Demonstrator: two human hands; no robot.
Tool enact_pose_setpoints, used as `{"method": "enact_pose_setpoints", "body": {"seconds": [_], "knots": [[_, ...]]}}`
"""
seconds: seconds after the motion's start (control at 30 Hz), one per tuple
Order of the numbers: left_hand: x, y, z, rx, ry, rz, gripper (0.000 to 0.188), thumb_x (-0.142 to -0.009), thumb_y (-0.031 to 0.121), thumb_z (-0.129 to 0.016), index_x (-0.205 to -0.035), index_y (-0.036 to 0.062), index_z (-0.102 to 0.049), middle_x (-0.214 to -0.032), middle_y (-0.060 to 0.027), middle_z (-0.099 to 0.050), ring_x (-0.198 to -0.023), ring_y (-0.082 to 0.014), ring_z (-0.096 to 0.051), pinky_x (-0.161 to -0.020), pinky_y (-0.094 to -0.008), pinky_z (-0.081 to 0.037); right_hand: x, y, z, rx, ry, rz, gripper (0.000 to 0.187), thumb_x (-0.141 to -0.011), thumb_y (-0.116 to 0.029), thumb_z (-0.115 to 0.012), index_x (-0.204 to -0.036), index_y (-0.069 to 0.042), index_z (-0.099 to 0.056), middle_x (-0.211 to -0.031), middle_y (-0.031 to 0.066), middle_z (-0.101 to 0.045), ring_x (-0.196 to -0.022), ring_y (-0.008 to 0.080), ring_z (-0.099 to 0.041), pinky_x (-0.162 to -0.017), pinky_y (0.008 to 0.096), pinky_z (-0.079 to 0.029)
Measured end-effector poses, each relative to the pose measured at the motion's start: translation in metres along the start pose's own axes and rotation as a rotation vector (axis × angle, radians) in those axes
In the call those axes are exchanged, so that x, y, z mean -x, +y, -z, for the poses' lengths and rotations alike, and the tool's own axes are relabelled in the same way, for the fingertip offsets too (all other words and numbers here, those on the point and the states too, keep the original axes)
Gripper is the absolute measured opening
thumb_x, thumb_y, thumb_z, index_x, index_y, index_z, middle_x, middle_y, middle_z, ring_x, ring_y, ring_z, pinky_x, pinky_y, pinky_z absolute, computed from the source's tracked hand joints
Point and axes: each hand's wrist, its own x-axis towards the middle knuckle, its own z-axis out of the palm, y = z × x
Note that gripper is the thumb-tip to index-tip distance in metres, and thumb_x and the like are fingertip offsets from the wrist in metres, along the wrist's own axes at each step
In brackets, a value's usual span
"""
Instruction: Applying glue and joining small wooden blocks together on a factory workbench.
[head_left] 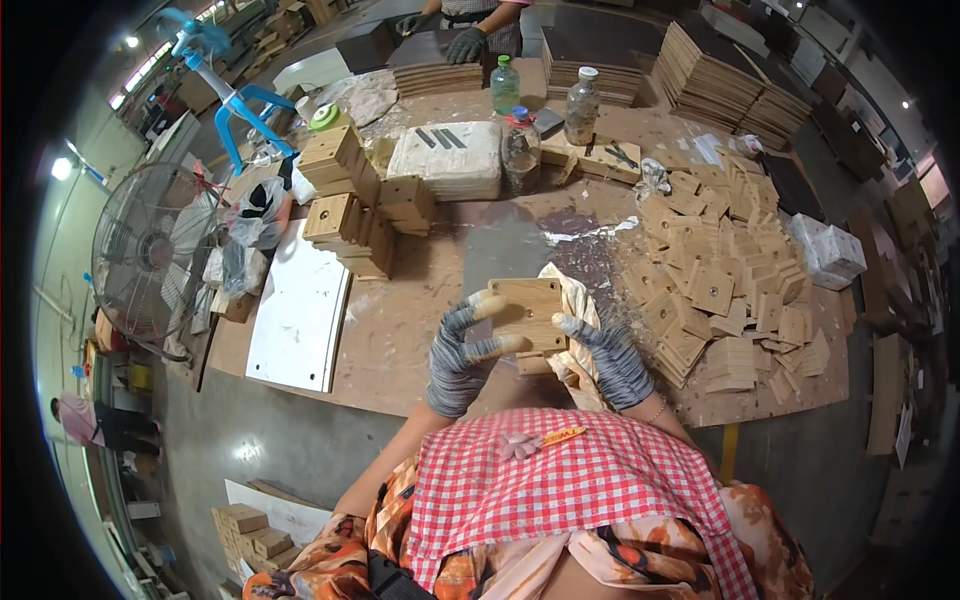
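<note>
Just above the table's near edge, a square wooden block with drilled holes is held between my two gloved hands. My left hand grips its left side, thumb and fingers closed along the edge. On the other side, my right hand holds the block's right edge, thumb on its face. A cream cloth is bunched between the right palm and the block, hanging below it. Part of another wooden piece shows under the block; whether it is held cannot be made out.
Loose wooden blocks lie heaped at the right. Stacked blocks and a white panel occupy the left. Behind stand a wrapped white package and bottles. A fan is far left; a co-worker's gloved hand rests on dark panels.
</note>
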Motion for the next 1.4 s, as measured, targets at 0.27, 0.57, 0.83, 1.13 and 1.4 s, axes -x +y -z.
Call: {"method": "enact_pose_setpoints", "body": {"seconds": [0.27,0.57,0.83,1.13,1.4], "knots": [[-0.01,-0.025,0.031,0.739,0.177,0.817,0.043,-0.092,0.008,-0.057,-0.134,0.0023,-0.047,-0.122,-0.0132,-0.059,-0.102,-0.0186,-0.062,-0.091,-0.0292,-0.049,-0.016,0.013,-0.018,-0.068,0.073,0.038,0.053,-0.08,-0.02,-0.073,-0.124,0.0,-0.054,-0.108,0.0058,-0.06,-0.094,0.0108,-0.054,-0.082,0.0263,-0.048],[-0.008,-0.045,0.063,0.668,-0.046,1.027,0.039,-0.088,0.029,-0.065,-0.113,-0.0003,-0.064,-0.091,-0.0041,-0.065,-0.077,-0.0079,-0.06,-0.069,-0.0235,-0.051,-0.023,0.028,-0.06,-0.145,0.092,0.058,0.054,-0.08,-0.018,-0.073,-0.127,0.0,-0.052,-0.113,0.0066,-0.058,-0.101,0.0122,-0.054,-0.089,0.0276,-0.045],[-0.022,-0.052,0.091,0.762,-0.103,1.088,0.04,-0.089,0.03,-0.062,-0.114,-0.0004,-0.061,-0.091,-0.0034,-0.065,-0.081,-0.0116,-0.062,-0.073,-0.026,-0.052,-0.029,0.038,-0.077,-0.176,0.137,-0.014,0.053,-0.082,-0.02,-0.07,-0.128,0.0,-0.051,-0.116,0.0067,-0.057,-0.105,0.0133,-0.053,-0.092,0.0283,-0.044],[-0.033,-0.047,0.099,0.964,-0.341,0.883,0.062,-0.082,0.024,-0.071,-0.133,-0.002,-0.048,-0.125,-0.0105,-0.057,-0.115,-0.0179,-0.054,-0.094,-0.0296,-0.045,-0.034,0.045,-0.077,-0.25,0.19,0.009,0.047,-0.087,-0.016,-0.065,-0.128,0.001,-0.051,-0.118,0.0066,-0.057,-0.106,0.0125,-0.052,-0.093,0.0282,-0.043],[-0.036,-0.049,0.069,0.901,-0.32,0.962,0.063,-0.08,0.006,-0.07,-0.135,-0.0033,-0.043,-0.127,-0.0139,-0.056,-0.115,-0.021,-0.055,-0.097,-0.0332,-0.046,-0.031,0.029,-0.056,-0.292,0.254,0.008,0.047,-0.086,-0.011,-0.065,-0.128,0.002,-0.051,-0.117,0.007,-0.057,-0.105,0.0123,-0.052,-0.092,0.0281,-0.044]]}}
